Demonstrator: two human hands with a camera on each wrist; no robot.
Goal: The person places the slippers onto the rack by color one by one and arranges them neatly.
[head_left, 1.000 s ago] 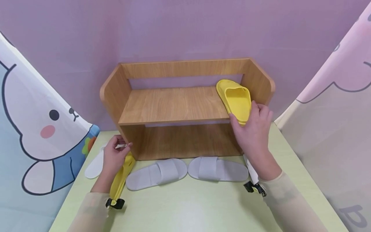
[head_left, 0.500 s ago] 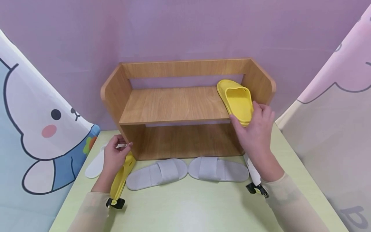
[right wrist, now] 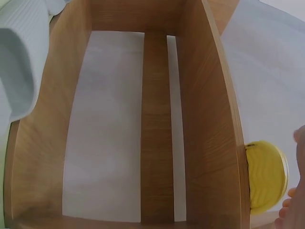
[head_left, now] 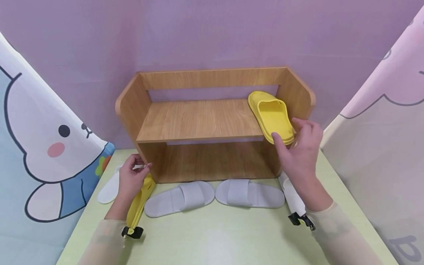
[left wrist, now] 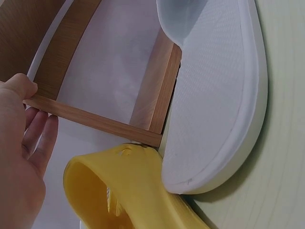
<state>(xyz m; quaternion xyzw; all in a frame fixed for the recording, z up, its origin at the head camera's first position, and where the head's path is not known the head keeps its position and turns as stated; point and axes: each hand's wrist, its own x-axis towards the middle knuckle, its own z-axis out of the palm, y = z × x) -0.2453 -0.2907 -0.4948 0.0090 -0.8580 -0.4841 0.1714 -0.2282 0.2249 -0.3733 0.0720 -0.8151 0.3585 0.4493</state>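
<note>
A yellow clog (head_left: pixel 273 116) lies on the upper shelf of a small wooden shoe rack (head_left: pixel 198 121), at its right end, toe to the back. Its heel (right wrist: pixel 267 176) juts past the shelf's front edge in the right wrist view. My right hand (head_left: pixel 303 151) is just off that heel, thumb and fingers spread apart with nothing between them. My left hand (head_left: pixel 130 178) pinches the front edge of the rack's left side panel, thumb on one face and fingers on the other. Beneath the left forearm another yellow clog (head_left: pixel 137 204) is partly hidden.
Two grey slippers (head_left: pixel 180 200) lie toe to toe before the rack on the pale table (head_left: pixel 212 235). A white slipper (head_left: pixel 109 189) is at the far left; another white slipper (head_left: pixel 293 195) is partly behind the right wrist. Purple and printed cloth surrounds the table.
My right hand has let go of the yellow clog's heel and drawn back to the right. The clog has shifted slightly right on the shelf. My left hand stays in place.
</note>
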